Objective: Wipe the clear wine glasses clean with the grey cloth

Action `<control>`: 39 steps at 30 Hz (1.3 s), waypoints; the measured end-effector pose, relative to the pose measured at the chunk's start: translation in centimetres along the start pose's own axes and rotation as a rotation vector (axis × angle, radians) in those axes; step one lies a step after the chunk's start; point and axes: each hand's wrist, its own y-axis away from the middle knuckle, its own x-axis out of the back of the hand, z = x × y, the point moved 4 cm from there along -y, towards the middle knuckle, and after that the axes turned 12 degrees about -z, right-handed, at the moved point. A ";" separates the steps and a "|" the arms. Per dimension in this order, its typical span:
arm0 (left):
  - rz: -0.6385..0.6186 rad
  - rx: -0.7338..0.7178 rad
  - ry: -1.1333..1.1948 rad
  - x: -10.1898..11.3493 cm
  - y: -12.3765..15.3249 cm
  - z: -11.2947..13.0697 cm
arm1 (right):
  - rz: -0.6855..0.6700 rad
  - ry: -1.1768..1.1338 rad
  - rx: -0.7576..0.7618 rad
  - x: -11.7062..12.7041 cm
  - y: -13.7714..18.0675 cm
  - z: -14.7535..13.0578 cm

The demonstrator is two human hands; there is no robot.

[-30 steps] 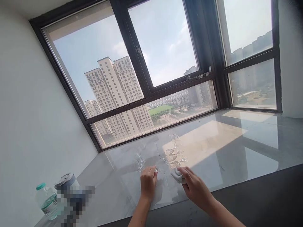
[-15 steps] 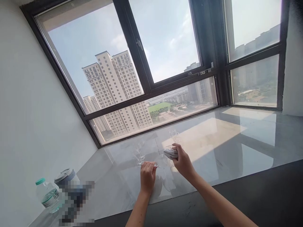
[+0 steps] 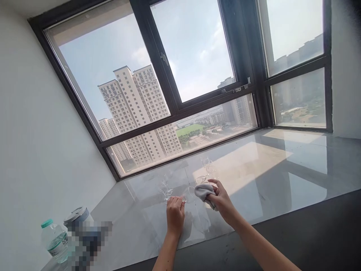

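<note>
a clear glass [image 3: 191, 192] is held low over the grey sill [image 3: 141, 237], its narrow end gripped by the curled fingers of the left hand [image 3: 175, 214]. a bunched grey cloth [image 3: 204, 192] is pinched between thumb and fingers of the right hand [image 3: 222, 201], just beside the glass's rim; whether the two are touching cannot be told. more stemmed glasses [image 3: 168, 191] are seen standing beyond the left hand.

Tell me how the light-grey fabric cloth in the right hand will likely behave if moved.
The light-grey fabric cloth will probably flop, as it bunches and folds in the right hand. It is likely light, being thin and held by one edge. It seems unlikely to roll, having no firm round shape.
</note>
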 end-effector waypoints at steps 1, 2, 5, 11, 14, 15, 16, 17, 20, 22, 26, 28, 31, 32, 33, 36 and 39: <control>0.001 -0.003 0.008 -0.1 0.0 -0.1 | 0.019 0.057 0.024 0.5 0.3 -0.3; 0.004 -0.004 0.019 -0.1 -0.1 -0.2 | 0.043 0.148 0.061 1.3 0.7 -0.7; 0.035 0.000 0.075 -0.3 -0.1 -0.5 | 0.094 0.568 0.195 4.5 2.2 -1.7; 0.086 -0.012 0.195 0.0 0.0 -0.4 | 0.047 1.123 0.089 12.5 4.3 -1.1; 0.092 0.008 0.229 0.0 0.0 -0.5 | 0.136 1.173 0.038 14.1 4.5 -0.7; 0.090 0.019 0.248 -0.1 0.0 -0.6 | 0.154 1.196 0.043 14.1 4.5 -0.5; 0.084 0.030 0.272 -0.2 0.0 -0.7 | 0.162 1.223 0.055 13.9 4.5 -0.4; 0.077 0.042 0.300 -0.3 -0.1 -0.8 | 0.168 1.249 0.067 13.6 4.5 -0.3; 0.049 0.081 0.389 -0.7 -0.1 -1.2 | 0.199 1.292 0.069 13.0 4.6 -0.2; 0.040 0.107 0.446 -0.8 -0.2 -1.4 | 0.219 1.296 0.057 12.9 4.7 -0.2; -0.005 0.131 0.565 -1.4 -0.9 -1.7 | 0.227 1.302 0.066 12.9 4.7 -0.6; -0.067 0.119 0.611 -2.0 -1.6 -1.5 | 0.227 1.302 0.070 12.8 4.6 -0.7; -0.173 0.076 0.656 -3.1 -3.0 -1.1 | 0.233 1.299 0.068 12.8 4.6 -0.8; -0.197 0.064 0.658 -3.5 -3.5 -1.0 | 0.237 1.300 0.064 12.7 4.6 -0.8; -0.216 0.054 0.645 -3.9 -4.1 -0.8 | 0.241 1.302 0.059 12.7 4.6 -0.9; -0.267 0.013 0.530 -5.3 -6.1 0.1 | 0.238 1.296 0.042 12.7 4.7 -0.9; -0.329 -0.020 0.378 -7.0 -8.3 1.8 | 0.237 1.285 0.028 12.7 4.7 -0.9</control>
